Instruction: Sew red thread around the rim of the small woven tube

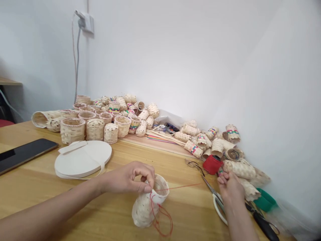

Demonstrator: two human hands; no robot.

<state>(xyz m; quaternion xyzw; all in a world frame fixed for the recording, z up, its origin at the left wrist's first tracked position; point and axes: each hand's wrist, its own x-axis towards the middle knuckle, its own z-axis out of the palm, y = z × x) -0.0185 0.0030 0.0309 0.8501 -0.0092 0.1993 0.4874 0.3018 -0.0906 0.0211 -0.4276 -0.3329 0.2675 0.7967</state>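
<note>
Craft workshop, massed woven baskets (72,131), wooden table (107,214), scissors (217,196), red thread (159,207)

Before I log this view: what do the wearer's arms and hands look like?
Left hand and right hand: both bare, no gloves. Forearms bare too: no sleeves, watches or bracelets in frame. No cables or markings visible, and no rings that I can make out.

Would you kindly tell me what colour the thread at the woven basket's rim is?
The thread is red, best seen in the head view.
</note>
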